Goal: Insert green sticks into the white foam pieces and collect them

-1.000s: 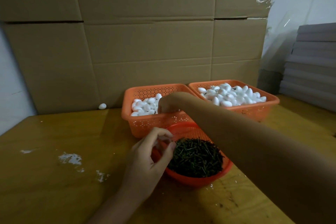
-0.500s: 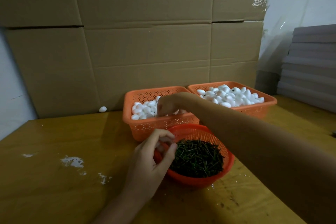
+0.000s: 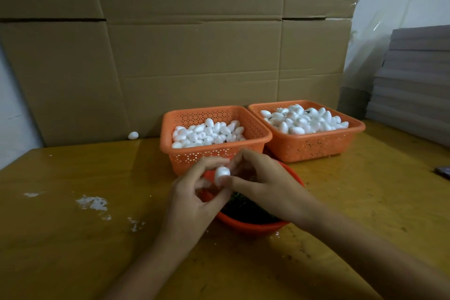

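Observation:
One white foam piece (image 3: pixel 222 174) is pinched between the thumb and fingers of my right hand (image 3: pixel 265 185), just above the round orange bowl (image 3: pixel 253 226). My left hand (image 3: pixel 192 200) meets it from the left with curled fingertips against the foam. Blur hides whether they hold a stick. Dark green sticks (image 3: pixel 243 209) fill the bowl, mostly covered by my hands. Behind stand two orange baskets of white foam pieces, the left basket (image 3: pixel 214 151) and the right basket (image 3: pixel 309 146).
A stray foam piece (image 3: pixel 133 135) lies by the cardboard wall (image 3: pixel 194 56) at the back. Grey boards (image 3: pixel 414 80) are stacked at the right. A dark flat object (image 3: pixel 443 172) sits at the right edge. White smears (image 3: pixel 92 203) mark the wooden table on the left.
My right hand has come back out of the left basket with a foam piece. It now meets my left hand over the bowl. The left hand has lifted slightly from the bowl's rim.

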{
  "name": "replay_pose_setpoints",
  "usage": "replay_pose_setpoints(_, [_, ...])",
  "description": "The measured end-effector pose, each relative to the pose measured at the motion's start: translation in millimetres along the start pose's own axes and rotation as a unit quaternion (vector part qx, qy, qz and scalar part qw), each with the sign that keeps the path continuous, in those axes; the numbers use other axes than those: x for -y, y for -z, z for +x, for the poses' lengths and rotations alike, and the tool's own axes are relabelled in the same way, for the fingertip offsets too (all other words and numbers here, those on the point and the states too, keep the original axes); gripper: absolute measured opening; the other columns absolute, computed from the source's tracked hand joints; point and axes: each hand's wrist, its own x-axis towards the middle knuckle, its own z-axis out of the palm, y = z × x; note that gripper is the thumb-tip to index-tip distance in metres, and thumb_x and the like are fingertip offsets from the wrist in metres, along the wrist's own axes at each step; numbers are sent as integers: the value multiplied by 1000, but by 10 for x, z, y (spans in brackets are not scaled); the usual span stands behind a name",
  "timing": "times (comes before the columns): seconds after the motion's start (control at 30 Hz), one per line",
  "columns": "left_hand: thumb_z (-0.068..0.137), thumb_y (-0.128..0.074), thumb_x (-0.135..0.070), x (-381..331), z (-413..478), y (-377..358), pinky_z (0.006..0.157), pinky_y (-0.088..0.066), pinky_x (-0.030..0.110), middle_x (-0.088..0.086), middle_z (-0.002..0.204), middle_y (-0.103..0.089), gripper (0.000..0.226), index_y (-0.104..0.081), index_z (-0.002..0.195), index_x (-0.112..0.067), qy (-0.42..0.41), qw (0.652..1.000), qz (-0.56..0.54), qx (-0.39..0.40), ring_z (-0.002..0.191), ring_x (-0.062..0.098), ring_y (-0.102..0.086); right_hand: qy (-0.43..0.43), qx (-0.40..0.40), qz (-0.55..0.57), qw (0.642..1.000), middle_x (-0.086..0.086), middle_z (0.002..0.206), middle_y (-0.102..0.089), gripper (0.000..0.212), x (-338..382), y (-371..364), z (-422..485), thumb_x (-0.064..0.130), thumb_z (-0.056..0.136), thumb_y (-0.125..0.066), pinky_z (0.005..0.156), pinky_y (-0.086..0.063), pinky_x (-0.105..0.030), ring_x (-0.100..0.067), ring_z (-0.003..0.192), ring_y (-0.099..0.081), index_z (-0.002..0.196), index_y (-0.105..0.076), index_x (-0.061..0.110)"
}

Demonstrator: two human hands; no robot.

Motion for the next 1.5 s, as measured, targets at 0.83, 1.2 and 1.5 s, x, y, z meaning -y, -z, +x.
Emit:
replay_pose_setpoints(0.83, [106, -56, -30, 31, 7, 34, 49, -44, 12, -7, 94, -73, 14, -66, 116, -33, 19, 1000, -5, 10, 58, 14, -65, 90, 19, -285, 954, 21, 100, -70, 6, -268, 283, 65, 31, 92, -77, 82, -50, -20, 2, 94, -63, 97, -75, 34])
replay_pose_setpoints(1.2, [92, -77, -11, 6, 6, 22, 48, -50, 20, -4, 94, -75, 26, -65, 109, -25, 99, 993, -63, -24, 66, 15, -72, 22, -9, -75, 997, 10, 86, -79, 5, -380, 374, 100, 19, 93, -75, 68, -63, -31, -9, 71, -76, 98, -73, 21])
replay_pose_setpoints(1.5, [91, -75, -28, -3, 25, 32, 40, -47, 22, -9, 110, -75, 19, -66, 106, -37, 66, 996, -65, -9, 73, 20, -76, 31, 8, 16, 999, -2, 85, -75, 16, -389, 410, 97, 33, 92, -66, 63, -58, -30, -22, 67, -72, 100, -68, 20])
